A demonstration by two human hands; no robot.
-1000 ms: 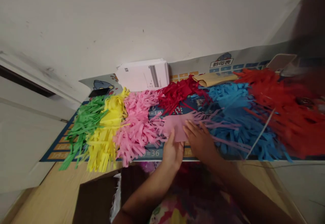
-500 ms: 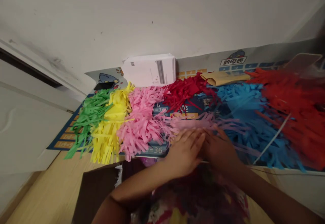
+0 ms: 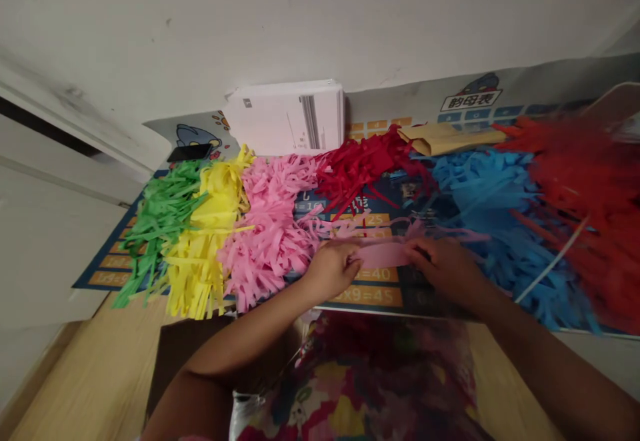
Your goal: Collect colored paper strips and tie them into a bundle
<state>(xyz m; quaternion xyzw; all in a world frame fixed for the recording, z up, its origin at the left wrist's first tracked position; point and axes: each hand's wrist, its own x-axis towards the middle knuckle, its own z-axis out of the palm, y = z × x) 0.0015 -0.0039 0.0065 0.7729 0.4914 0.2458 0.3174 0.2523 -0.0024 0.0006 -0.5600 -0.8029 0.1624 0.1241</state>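
Note:
Between my two hands a piece of fringed pink tissue paper (image 3: 383, 255) is held above the near edge of the table, its uncut band facing me and its strips spreading away. My left hand (image 3: 334, 269) pinches the band's left end, thumb on top. At the right end my right hand (image 3: 440, 264) grips the band with bent fingers. Just left of my left hand lie pink tissue tassels (image 3: 270, 248). Blue tassels (image 3: 493, 194) lie past my right hand, and a dark red tassel (image 3: 365, 164) sits beyond both hands.
Yellow tassels (image 3: 200, 254) and green tassels (image 3: 157, 221) lie at the left, red tassels (image 3: 595, 214) at the right. A white box or stack (image 3: 280, 118) stands against the wall. Below the table edge is a dark open box (image 3: 200, 348). A black phone-like object (image 3: 190, 152) lies back left.
My hands were together, flat over the pink fringed paper. They have moved apart and now grip the two ends of its band. The view has shifted slightly.

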